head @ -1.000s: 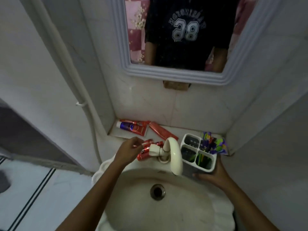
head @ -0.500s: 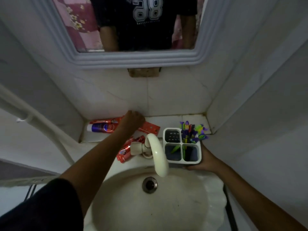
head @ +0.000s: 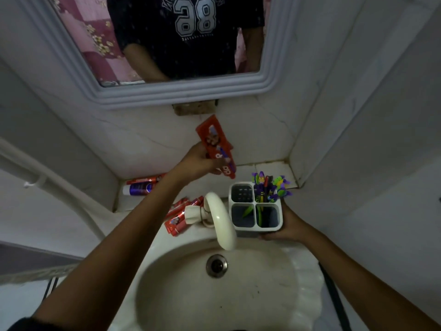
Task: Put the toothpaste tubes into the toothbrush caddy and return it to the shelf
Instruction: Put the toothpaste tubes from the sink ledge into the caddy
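Gripping red toothpaste tube [head: 216, 145] in left hand [head: 199, 161], above caddy [head: 256, 206].

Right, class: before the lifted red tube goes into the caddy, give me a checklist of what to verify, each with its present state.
1. Left hand grips the red toothpaste tube: ok.
2. Right hand steadies the caddy: ok.
3. Free compartment: the rear left one looks empty: ok.
4. Tube over the caddy: not ok, it is left of and behind it.
5. Tube's cap closed: cannot tell.
6. All tubes gathered: not ok, others lie on the shelf and by the tap.
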`<state>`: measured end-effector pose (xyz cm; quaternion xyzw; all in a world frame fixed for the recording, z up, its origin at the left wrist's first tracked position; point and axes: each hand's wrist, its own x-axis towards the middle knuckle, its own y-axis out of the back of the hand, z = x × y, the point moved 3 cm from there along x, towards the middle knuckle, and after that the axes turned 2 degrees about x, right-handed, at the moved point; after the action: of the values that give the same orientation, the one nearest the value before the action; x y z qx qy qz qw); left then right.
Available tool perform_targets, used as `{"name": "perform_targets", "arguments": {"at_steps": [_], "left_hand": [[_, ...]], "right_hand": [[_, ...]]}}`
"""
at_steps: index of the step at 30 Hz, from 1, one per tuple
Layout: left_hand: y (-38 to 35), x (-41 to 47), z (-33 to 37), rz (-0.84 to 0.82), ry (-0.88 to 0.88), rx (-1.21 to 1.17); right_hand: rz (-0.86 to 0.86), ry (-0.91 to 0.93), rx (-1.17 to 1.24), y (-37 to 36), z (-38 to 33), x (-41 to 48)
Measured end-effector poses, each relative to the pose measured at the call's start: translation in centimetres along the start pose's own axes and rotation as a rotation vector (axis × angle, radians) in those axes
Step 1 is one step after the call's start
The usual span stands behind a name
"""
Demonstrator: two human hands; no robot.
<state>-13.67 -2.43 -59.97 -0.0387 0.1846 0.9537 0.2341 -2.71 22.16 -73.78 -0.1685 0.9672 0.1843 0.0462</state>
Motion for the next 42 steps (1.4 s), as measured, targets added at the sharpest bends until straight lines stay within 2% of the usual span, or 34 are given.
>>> {"name": "perform_targets", "arguments": {"at_steps": [3, 5, 11, 15, 21, 27, 30, 32, 34, 35, 37, 40, 42], "left_hand": [[-1.7, -0.6, 2.4, -0.161, -0.085, 0.064], [-2.8, -0.4, 2.5, -0.201, -0.078, 0.155], [-4.3, 0.5, 0.6, -0.065, -0.009, 0.399], [-4.6, 0.7, -0.3, -0.08, -0.082, 0.559], [-4.2, 1.9, -1.3, -0.129, -0.08, 0.781], [-3.8, 2.3, -1.7, -0.126, -0.054, 0.751], [-2.3, 1.3, -1.5, -0.099, -0.048, 0.546], [0.0, -0.1, -2.8, 0.028, -0.007, 0.387], [2.9, -1.8, -5.7, 0.197, 0.078, 0.343], [4.3, -2.7, -7.3, 0.274, 0.145, 0.415], [6.9, -4.4, -10.3, 0.333, 0.292, 0.757], [8.8, -6.5, -14.2, 0.155, 0.418, 1.318], [9.0, -6.8, -15.9, 0.104, 0.332, 1.441]], "right_hand": [[-0.001, 0.003, 0.027, -0.1, -0.7, -0.3], [0.006, 0.001, 0.028, -0.2, -1.0, -0.4], [0.02, -0.01, 0.0, 0.0, -0.9, -0.3], [0.019, -0.008, -0.02, 0.0, -0.8, -0.2], [0.014, -0.008, 0.01, 0.0, -1.1, -0.2], [0.009, 0.016, -0.005, 0.2, -0.3, 0.1], [-0.004, 0.013, 0.005, 0.0, -0.3, 0.2], [-0.015, 0.003, 0.053, -0.3, -0.5, 0.3], [-0.022, -0.007, 0.088, -0.4, -0.6, 0.2], [-0.017, -0.019, 0.085, -0.4, -0.6, 0.2], [0.0, -0.027, 0.034, -0.4, -0.6, 0.3], [-0.001, 0.014, -0.039, -0.4, -1.2, 0.0], [-0.014, 0.006, -0.037, -0.5, -1.5, -0.1]]}}
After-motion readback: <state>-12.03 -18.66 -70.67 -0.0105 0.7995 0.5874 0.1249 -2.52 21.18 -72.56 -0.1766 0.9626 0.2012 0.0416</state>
